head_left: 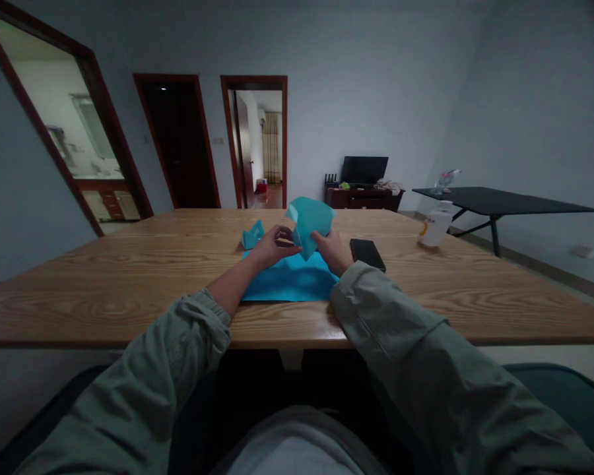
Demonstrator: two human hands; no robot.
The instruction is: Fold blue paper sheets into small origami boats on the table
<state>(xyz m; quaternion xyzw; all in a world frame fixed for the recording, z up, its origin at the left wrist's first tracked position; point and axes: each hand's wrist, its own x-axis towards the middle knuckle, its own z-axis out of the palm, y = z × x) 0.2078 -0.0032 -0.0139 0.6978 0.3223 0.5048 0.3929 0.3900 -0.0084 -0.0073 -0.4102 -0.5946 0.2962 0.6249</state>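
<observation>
Presently the left hand (273,247) and the right hand (332,249) pinch a bent teal paper (311,216) above a flat blue sheet (290,284); some creasing seems done, but this paper is not flattened; one folded piece (252,235) sits near; what remains, I cannot tell.

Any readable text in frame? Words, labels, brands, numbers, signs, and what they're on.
None readable.
Translucent container: yellow mark on its side, too small and blurred to tell whether it is lettering.
Folded teal paper in the hands, blue sheet under it: no text visible.
Black phone-like slab, dark screen at the back: no text visible.
</observation>
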